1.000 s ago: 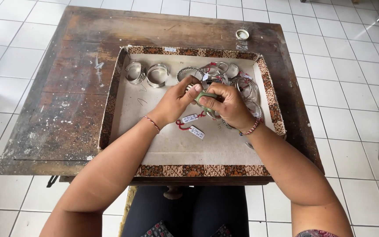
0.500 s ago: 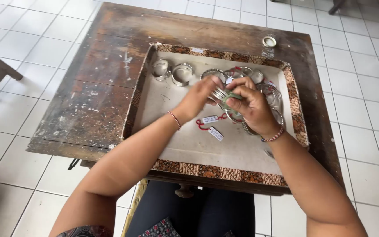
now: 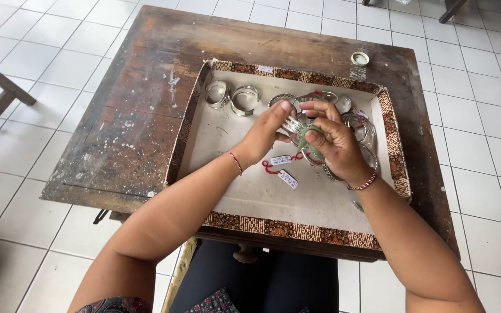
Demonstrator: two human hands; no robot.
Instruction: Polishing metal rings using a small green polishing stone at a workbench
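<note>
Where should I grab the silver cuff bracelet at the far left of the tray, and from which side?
Take the leftmost silver cuff bracelet across its band, hand coming from above and the left. It stands on its edge apart from the second cuff, near the tray wall, so its top rim is exposed. Both hands are busy with other bangles.

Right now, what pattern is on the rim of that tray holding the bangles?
A brown and cream batik-style floral print runs along the tray's rim, clearest in the head view.
</note>
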